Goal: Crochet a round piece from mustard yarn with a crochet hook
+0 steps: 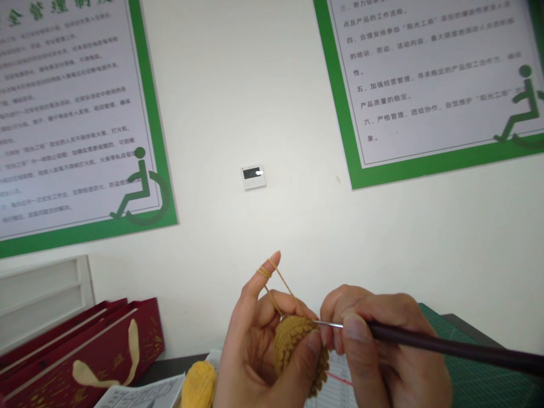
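Gripping nubbly mustard crochet (293, 345), slim metal-tipped hook (395, 335) (dark-handled).

Passage is blocked by bags (106, 362) and a yellow ball (199, 385) at left, by the hook (425, 339) at right; above, open air is bounded by the wall (255, 102).

**Your head camera squarely faces the wall panel (254, 178)**

You look out from the one view, head, worn on your own head and aimed forward at the wall (263, 96), with the panel close to mid-view. Your left hand (270, 351) and right hand (382, 345) are nearest the lens, below the panel and below and right of it; the wall stands farther back. Your view is slightly rolled: the lower edges of the posters (425, 73) either side of the panel climb rightward.
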A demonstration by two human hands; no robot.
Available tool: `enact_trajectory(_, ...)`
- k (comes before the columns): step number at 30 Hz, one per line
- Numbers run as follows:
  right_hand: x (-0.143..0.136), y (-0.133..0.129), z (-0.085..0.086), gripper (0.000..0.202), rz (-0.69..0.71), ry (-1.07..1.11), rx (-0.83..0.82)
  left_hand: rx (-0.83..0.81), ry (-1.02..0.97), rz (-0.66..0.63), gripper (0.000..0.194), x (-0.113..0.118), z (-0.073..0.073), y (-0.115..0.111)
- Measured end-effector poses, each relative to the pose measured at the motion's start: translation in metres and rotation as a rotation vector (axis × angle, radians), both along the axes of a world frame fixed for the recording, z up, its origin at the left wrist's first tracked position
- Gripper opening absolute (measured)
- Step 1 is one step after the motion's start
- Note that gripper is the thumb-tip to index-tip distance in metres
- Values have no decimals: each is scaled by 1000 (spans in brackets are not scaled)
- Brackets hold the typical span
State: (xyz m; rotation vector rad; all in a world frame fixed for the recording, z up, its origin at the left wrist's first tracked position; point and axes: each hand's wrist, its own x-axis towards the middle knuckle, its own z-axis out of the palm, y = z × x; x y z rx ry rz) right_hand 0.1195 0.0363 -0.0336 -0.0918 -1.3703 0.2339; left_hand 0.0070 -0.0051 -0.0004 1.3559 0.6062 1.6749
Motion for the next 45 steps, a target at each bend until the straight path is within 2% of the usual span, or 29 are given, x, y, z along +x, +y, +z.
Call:
enact_trajectory(8,1,-1,0,17,-204,-42,11,10,-7,18,80,1,1,-2)
enact_trajectory(11,3,-1,-1,16,-225,-58,9,2,-21,11,82,2,1,-2)
enact_trajectory(16,-1,-3,-2,14,-184,12,-14,25,-17,29,83,3,-1,-3)
enact_trajectory(18,-5,-4,-2,10,-131,86,-78,32,-6,46,83,3,-2,-3)
enact_trajectory(20,-8,-2,-2,11,-13,159,-181,38,1,61,82,2,-2,-2)
enact_trajectory(25,-8,4,7,27,484,224,-499,54,-31,1,78,-1,-4,3)
enact_trajectory(28,-9,6,12,35,768,289,-699,74,-47,-35,67,-3,-6,7)
enact_trajectory(32,-16,13,9,42,1031,297,-810,87,-73,-94,49,-3,-6,12)
enact_trajectory(35,-20,19,4,43,1041,371,-794,79,-71,-97,44,-3,-5,12)
enact_trajectory(42,-14,12,7,33,910,331,-765,37,-85,-58,41,-3,-4,10)
enact_trajectory(45,-14,9,7,33,807,319,-661,9,-114,-58,43,-4,-4,10)
